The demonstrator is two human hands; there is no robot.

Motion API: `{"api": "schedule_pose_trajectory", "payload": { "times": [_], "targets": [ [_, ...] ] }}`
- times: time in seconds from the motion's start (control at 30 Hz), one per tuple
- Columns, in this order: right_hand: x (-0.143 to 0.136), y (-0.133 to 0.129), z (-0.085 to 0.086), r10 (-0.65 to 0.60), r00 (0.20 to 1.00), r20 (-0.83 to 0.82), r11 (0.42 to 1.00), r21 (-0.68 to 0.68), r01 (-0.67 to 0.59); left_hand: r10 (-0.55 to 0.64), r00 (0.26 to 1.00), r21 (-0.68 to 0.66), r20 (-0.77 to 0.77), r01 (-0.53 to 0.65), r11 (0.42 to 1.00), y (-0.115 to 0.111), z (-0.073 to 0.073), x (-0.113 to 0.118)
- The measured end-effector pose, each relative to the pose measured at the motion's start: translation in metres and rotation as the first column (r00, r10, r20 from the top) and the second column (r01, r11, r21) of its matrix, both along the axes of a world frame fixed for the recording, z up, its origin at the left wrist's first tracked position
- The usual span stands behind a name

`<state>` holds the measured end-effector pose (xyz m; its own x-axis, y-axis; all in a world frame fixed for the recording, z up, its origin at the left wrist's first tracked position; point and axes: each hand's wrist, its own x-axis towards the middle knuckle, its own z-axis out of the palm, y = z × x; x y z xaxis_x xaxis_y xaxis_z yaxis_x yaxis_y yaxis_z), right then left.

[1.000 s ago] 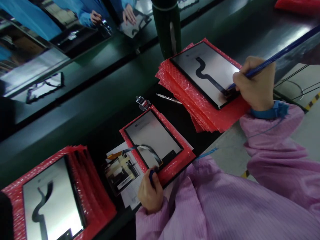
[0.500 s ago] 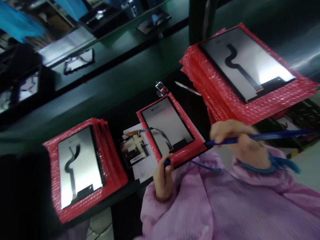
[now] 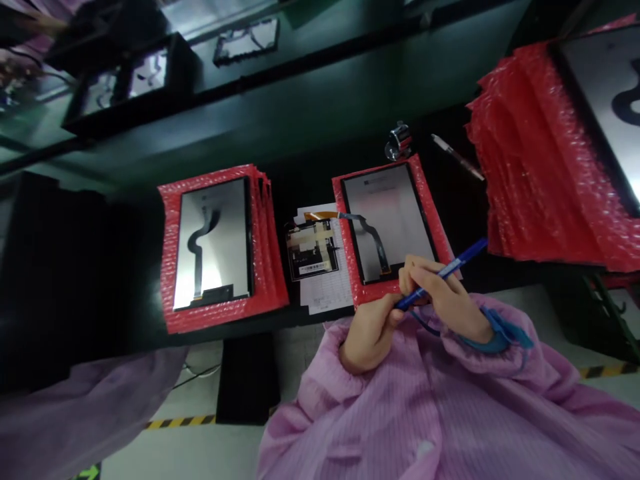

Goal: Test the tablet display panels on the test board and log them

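Note:
A blue marker pen [image 3: 465, 257] slants across both hands. My right hand [image 3: 445, 297] is closed around its middle, with a blue band at the wrist. My left hand [image 3: 370, 333] pinches the lower end, where the cap sits against the pen; the exact join is hidden by the fingers. Just beyond the hands, an LCD screen panel [image 3: 393, 213] lies on a red bubble-wrap sleeve [image 3: 434, 220]. Its flex cable [image 3: 373, 233] reaches left to a small circuit board assembly [image 3: 313, 247] on a printed paper sheet [image 3: 325, 293].
On the left stands a stack of red bubble-wrap sleeves [image 3: 270, 267] topped by another screen panel [image 3: 227, 227]. A taller red stack [image 3: 530, 167] is at the right. A shiny metal object [image 3: 399, 141] and a white pen [image 3: 457, 157] lie behind. A co-worker's sleeve [image 3: 100, 400] shows lower left.
Both hands have come together; the cap in my left hand now meets the marker pen in my right. The camera view has shifted, moving the bench items within it.

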<state>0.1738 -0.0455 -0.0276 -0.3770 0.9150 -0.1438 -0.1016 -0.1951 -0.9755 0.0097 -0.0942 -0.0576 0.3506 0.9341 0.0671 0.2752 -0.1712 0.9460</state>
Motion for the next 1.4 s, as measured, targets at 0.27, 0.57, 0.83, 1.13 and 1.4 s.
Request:
{"api": "schedule_pose_trajectory", "payload": {
  "times": [0.27, 0.57, 0.83, 1.13, 1.4],
  "targets": [
    [-0.018, -0.016, -0.027, 0.137, 0.991, -0.005, 0.974, 0.183, -0.134, -0.038, 0.995, 0.097, -0.093, 0.047, 0.994, 0.003, 0.013, -0.012],
    [0.009, 0.026, -0.016, -0.342, 0.880, 0.328, 0.929, 0.259, 0.264, 0.600, 0.750, 0.521, -0.278, -0.407, 0.750, 0.016, -0.016, -0.034],
    [0.056, 0.060, -0.028, -0.578, 0.117, 0.808, 0.816, 0.567, 0.115, 0.691, 0.444, 0.575, -0.570, -0.385, 0.722, 0.026, -0.054, -0.049],
    [0.060, 0.018, -0.028, -0.608, 0.373, 0.701, 0.780, 0.615, 0.116, 0.643, 0.374, 0.539, -0.669, -0.352, 0.765, 0.030, -0.050, -0.048],
    [0.043, 0.005, -0.053, -0.483, 0.411, 0.773, 0.837, 0.546, -0.043, 0.646, 0.502, 0.544, -0.575, -0.356, 0.760, 0.022, -0.049, -0.044]
  ]
}}
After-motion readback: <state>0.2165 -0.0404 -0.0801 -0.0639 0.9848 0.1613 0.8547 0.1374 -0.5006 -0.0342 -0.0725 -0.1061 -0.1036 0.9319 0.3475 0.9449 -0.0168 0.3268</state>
